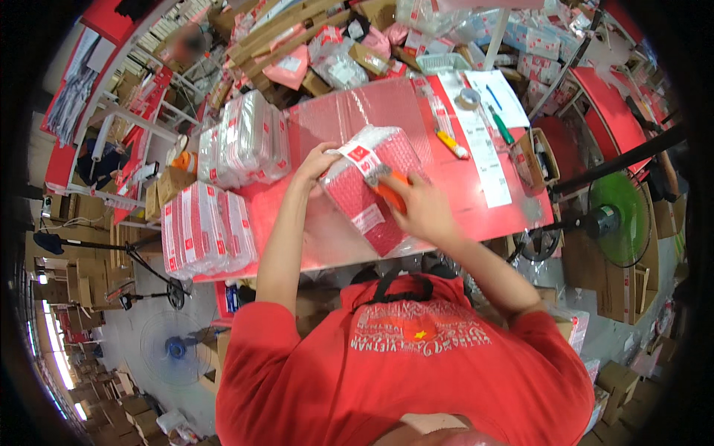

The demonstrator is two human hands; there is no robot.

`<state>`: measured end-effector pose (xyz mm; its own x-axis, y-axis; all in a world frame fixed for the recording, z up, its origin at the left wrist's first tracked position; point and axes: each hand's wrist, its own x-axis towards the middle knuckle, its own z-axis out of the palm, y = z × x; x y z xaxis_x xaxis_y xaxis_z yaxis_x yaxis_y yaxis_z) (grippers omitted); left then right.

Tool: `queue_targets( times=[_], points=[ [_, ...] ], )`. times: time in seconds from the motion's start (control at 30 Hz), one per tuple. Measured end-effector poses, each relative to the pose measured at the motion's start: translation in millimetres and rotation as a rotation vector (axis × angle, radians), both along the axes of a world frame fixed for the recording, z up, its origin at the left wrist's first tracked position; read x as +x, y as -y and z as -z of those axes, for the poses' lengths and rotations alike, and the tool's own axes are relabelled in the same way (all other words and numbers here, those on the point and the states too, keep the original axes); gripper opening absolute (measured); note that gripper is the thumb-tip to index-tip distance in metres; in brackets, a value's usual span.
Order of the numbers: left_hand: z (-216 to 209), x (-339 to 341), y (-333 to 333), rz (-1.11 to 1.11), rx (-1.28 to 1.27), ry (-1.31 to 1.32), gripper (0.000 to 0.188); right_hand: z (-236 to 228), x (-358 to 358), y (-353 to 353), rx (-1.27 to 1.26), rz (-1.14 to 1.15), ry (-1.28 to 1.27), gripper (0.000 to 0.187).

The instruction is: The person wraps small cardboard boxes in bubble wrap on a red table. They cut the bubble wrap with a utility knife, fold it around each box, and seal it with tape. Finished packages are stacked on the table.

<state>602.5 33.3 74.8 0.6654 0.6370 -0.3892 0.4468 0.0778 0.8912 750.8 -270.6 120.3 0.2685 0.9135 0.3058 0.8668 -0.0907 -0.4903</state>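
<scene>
A boxy parcel (346, 195) in dimpled, translucent bubble wrap is set at an angle on the smooth red desk (320, 241), its upper-left edge touched by the left hand (320, 161), whose grip cannot be told. A hard orange-handled tool (390, 195) is held by the right hand (425, 208) at the parcel's upper face, while block-shaped bundles (249, 141) are wrapped in shiny, creased film at the left.

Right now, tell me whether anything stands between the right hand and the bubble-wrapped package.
Yes: an orange-handled tool, gripped in the right hand, comes between that hand and the package, just below the white-and-red strip. Nothing visible stands between the left hand and the package's upper left edge.
</scene>
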Motion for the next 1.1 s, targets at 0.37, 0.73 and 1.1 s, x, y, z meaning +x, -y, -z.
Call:
queue_targets(
  times=[0.37,0.73,1.1],
  points=[
    [89.2,-31.8,119.7,0.205,0.862,-0.306,0.135,48.9,-2.1,-55.9,-0.295,-0.009,-0.022,0.030],
    [58.8,-14.8,122.0,0.270,0.946,-0.392,0.131,-30.6,-1.8,33.0,-0.469,-0.003,-0.164,0.025],
    [4.4,-23.2,-3.4,0.198,0.609,-0.214,0.129,-96.6,28.7,-90.2,-0.729,-0.300,0.143,0.039]
  ],
)
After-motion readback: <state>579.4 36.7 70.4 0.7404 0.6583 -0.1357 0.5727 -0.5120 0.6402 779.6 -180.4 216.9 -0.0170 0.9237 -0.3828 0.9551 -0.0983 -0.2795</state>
